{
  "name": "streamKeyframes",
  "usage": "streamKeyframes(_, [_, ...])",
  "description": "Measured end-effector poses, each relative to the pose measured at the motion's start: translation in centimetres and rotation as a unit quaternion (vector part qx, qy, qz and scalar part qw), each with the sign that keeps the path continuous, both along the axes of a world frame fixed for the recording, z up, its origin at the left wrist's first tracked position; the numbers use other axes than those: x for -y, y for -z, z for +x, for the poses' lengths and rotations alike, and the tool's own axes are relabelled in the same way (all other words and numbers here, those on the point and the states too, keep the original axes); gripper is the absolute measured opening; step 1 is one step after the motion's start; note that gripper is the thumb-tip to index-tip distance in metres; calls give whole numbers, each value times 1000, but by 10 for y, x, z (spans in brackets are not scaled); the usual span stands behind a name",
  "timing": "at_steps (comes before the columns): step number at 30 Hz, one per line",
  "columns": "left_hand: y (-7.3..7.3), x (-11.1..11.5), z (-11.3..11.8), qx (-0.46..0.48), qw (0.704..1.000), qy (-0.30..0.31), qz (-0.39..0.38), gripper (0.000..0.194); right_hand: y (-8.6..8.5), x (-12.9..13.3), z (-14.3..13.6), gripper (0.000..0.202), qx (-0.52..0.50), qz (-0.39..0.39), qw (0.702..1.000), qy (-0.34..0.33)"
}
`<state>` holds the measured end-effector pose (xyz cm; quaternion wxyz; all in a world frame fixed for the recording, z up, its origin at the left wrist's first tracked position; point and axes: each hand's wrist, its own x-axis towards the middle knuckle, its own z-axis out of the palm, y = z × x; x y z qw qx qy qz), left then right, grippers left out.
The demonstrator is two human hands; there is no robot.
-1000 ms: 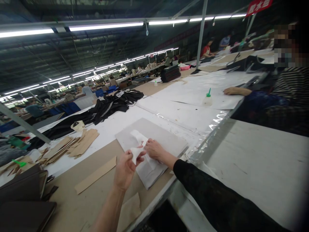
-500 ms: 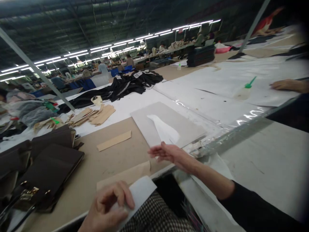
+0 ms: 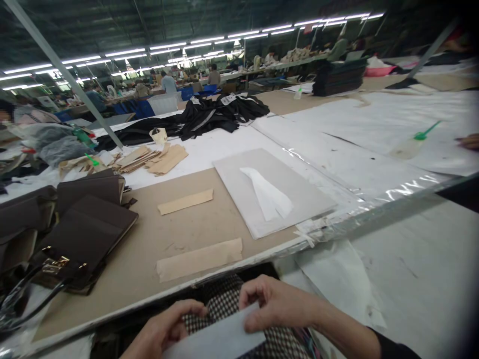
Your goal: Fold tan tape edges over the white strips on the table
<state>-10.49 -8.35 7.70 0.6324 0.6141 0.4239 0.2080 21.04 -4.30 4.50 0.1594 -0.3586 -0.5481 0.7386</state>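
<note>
In the head view, half a second ago your right hand (image 3: pixel 277 301) hung open and bare near the middle of the frame; now it has come down to bottom centre and meets the white strip (image 3: pixel 220 336) that your left hand (image 3: pixel 164 324) was holding alone. The view has swung a little, and the longer tan strip (image 3: pixel 200 259) near the table's front edge now shows whole. The white cut piece (image 3: pixel 267 194) still lies flat on the grey board (image 3: pixel 245 199), right of centre. The white strip is at the bottom of the frame, above your checked cloth (image 3: pixel 224 304), slanting up to the right. Your right thumb presses its face near the upper right end, the other fingers curled behind, so that end is pinched. Your left fingers are bent at the strip's left part; how firmly they grip, you cannot tell, since the frame edge and strip hide them partly.
</note>
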Motion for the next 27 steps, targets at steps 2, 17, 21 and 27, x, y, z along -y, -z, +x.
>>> streamKeyframes(2, [4, -6, -7, -36, 996, -48, -60, 60, -2, -8, 1, 18, 32, 25, 999, 31])
streamKeyframes(17, [6, -93, 2, -262, 952, -123, 102, 39, -5, -78, 1, 10, 269, 270, 916, 127])
streamKeyframes(21, [9, -103, 5, -308, 938, -106, 121, 34, -7, -84, -5, 9, 325, 307, 887, 112])
streamKeyframes(27, [13, -107, 6, -363, 917, -95, 138, 31, -5, -83, -11, 14, 379, 326, 859, 113])
